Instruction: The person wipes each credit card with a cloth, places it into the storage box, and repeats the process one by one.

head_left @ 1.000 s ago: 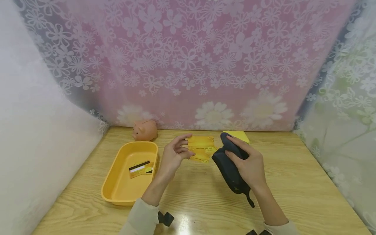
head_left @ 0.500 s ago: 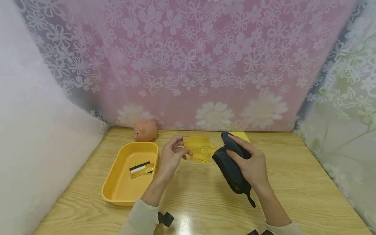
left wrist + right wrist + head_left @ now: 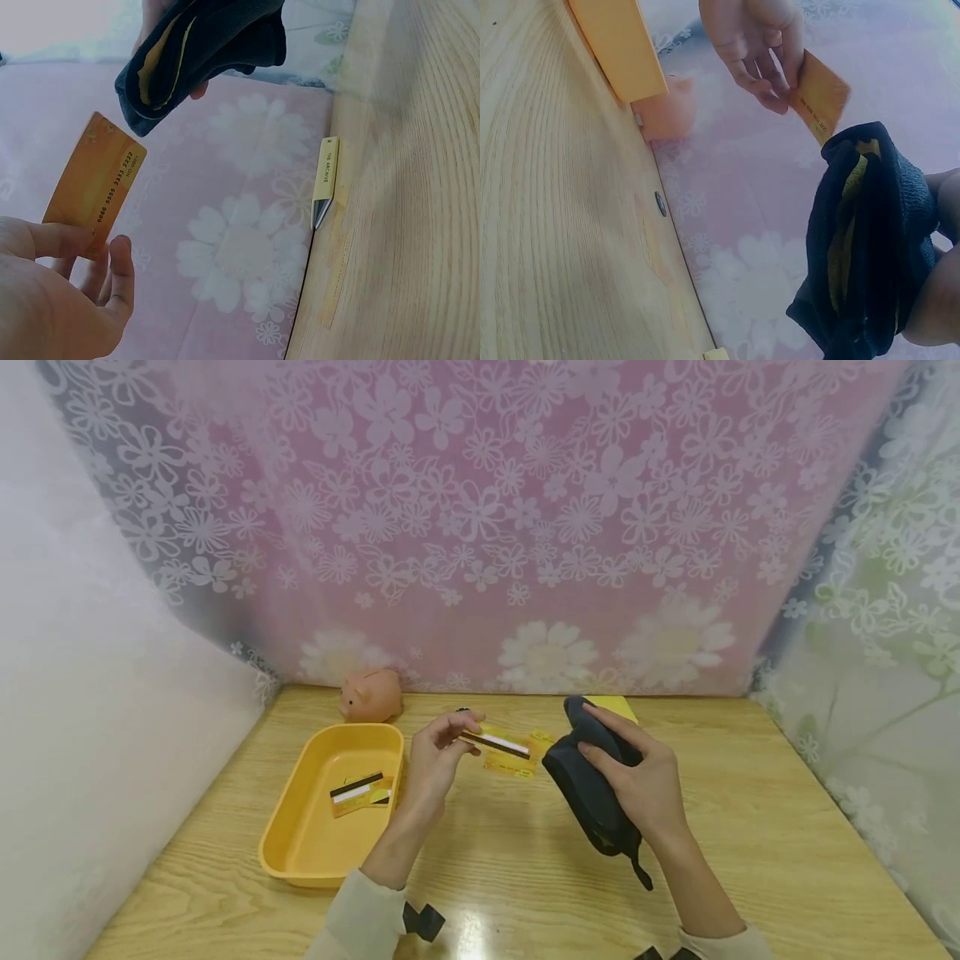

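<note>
In the head view my left hand [image 3: 435,756] pinches a gold bank card [image 3: 498,744] by its left end, its black-and-white striped back showing. From the left wrist view the card's numbered front [image 3: 97,180] is visible. My right hand [image 3: 637,777] grips a dark blue cloth pouch [image 3: 588,797] with a strap loop at its lower end. The pouch's mouth gapes toward the left hand, with yellow showing inside [image 3: 847,240]; its depths are hidden. Further gold cards [image 3: 513,766] lie on the table beneath the held card, partly covered by it.
To the left stands a yellow tray [image 3: 292,827] with gold cards [image 3: 360,793] inside. Behind it sits an orange piggy bank [image 3: 371,695]. A yellow book [image 3: 617,707] lies at the back right, partly behind the pouch. A small dark round thing [image 3: 661,204] is on the table.
The left fingers have turned the card over: its numbered front faced the head camera before, and now its striped back does. The right hand and pouch have barely moved.
</note>
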Available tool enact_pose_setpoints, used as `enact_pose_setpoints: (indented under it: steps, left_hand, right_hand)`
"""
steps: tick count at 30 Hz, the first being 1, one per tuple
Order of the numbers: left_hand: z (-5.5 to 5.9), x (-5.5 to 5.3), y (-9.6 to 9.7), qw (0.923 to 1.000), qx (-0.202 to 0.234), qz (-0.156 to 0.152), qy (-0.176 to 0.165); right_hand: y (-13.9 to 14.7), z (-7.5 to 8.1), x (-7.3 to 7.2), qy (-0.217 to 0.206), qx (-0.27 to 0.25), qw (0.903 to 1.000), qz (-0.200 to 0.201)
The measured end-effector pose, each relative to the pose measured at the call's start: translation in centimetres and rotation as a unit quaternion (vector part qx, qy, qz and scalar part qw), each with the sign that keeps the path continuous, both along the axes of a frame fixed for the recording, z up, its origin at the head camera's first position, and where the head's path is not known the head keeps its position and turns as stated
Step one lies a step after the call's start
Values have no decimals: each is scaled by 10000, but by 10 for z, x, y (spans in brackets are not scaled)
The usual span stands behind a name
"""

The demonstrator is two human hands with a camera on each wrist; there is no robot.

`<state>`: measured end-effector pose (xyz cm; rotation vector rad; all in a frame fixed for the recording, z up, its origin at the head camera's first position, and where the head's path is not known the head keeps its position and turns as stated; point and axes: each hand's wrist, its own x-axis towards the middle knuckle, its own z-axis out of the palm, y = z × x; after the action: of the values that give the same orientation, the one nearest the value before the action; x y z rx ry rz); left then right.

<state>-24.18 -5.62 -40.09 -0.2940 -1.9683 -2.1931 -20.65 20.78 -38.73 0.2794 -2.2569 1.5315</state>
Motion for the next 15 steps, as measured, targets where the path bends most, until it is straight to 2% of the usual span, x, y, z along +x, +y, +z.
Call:
enact_pose_setpoints:
  steps: [4,9,15]
  left_hand:
    - [1,1,0,9998,169,-57,-67]
    - [1,3,0,9983,426,-387,67]
    - [3,6,-1,9977,340,-559,152]
  right_hand:
    - [-2,2,1,-81,-72,9999,98]
    - [-4,4,3,-181,-259,9992,258]
    - [-9,4,6,-26,-566,9966,593]
